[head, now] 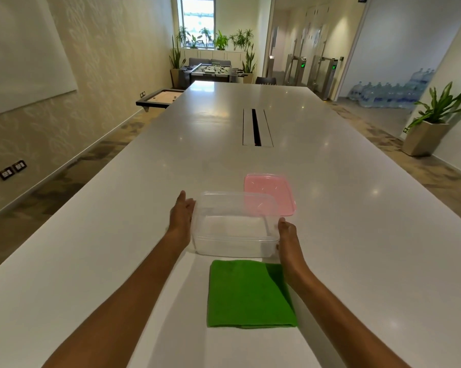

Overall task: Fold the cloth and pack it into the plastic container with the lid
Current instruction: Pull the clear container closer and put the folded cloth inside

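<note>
A clear plastic container (234, 245) stands open on the white table, with nothing inside it. My left hand (181, 216) lies flat against its left wall, fingers straight. My right hand (287, 243) holds its near right corner, thumb at the rim and a fingertip on the wall. A folded green cloth (248, 293) lies flat just in front of the container, partly under my right forearm. The pink lid (272, 189) rests on the table behind the container to the right, and the container hides part of it.
The long white table (118, 235) stretches far ahead, with a dark cable slot (256, 127) in its middle. A potted plant (431, 123) stands on the floor to the right. A foosball table (210, 70) is at the room's far end.
</note>
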A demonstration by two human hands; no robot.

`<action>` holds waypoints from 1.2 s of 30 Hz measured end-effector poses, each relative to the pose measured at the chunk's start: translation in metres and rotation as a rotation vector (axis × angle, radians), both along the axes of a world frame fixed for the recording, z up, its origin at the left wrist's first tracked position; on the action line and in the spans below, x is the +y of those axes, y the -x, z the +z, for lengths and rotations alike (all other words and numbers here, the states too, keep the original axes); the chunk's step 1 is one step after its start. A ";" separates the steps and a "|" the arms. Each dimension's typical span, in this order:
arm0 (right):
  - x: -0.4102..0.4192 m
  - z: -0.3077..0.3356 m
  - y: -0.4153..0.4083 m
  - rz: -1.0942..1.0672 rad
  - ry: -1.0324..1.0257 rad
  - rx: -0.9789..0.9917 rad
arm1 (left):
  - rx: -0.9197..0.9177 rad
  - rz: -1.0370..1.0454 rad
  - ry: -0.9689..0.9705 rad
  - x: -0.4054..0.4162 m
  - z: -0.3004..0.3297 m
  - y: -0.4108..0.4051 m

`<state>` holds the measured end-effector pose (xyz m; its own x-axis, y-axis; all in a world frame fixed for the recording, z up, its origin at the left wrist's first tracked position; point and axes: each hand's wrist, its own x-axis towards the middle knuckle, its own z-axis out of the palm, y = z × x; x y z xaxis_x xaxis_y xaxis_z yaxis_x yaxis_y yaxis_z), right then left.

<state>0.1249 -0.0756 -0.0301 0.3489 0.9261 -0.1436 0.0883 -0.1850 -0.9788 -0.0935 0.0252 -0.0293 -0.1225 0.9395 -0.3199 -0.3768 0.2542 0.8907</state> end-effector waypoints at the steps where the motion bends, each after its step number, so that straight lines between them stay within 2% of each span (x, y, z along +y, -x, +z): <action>1: -0.002 0.000 -0.003 0.002 -0.016 0.006 | 0.017 0.108 -0.011 -0.002 -0.001 0.003; 4: -0.010 0.000 -0.022 -0.049 -0.021 0.043 | 0.051 0.316 -0.028 -0.014 -0.002 0.016; 8: -0.025 -0.004 -0.048 -0.030 0.106 -0.016 | 0.124 0.331 -0.004 -0.044 -0.012 0.035; 11: -0.042 -0.011 -0.055 0.055 0.233 -0.183 | 0.139 0.296 0.047 -0.068 -0.019 0.039; 15: -0.057 -0.009 -0.051 0.138 0.267 -0.305 | 0.188 0.089 0.120 -0.094 -0.024 0.029; 19: -0.064 -0.008 -0.040 0.203 0.293 -0.425 | 0.367 -0.215 0.201 -0.110 -0.018 0.017; 21: -0.067 -0.008 -0.035 0.198 0.299 -0.509 | 0.519 -0.342 0.211 -0.115 -0.012 0.011; 26: -0.070 -0.007 -0.024 0.198 0.293 -0.733 | 0.801 -0.520 0.207 -0.121 -0.003 -0.004; 30: -0.072 -0.008 -0.019 0.202 0.300 -0.744 | 0.948 -0.573 0.145 -0.126 -0.002 -0.015; 32: -0.074 -0.008 -0.017 0.189 0.287 -0.699 | 0.936 -0.544 0.118 -0.130 -0.002 -0.019; 36: -0.077 -0.007 -0.014 0.172 0.252 -0.573 | 0.733 -0.509 0.111 -0.139 -0.003 -0.025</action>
<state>0.1393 -0.1530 -0.0376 0.2847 0.9379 -0.1985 0.6325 -0.3393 -0.6963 -0.0688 -0.1137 -0.0323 0.0911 0.9042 -0.4172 0.4579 0.3340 0.8239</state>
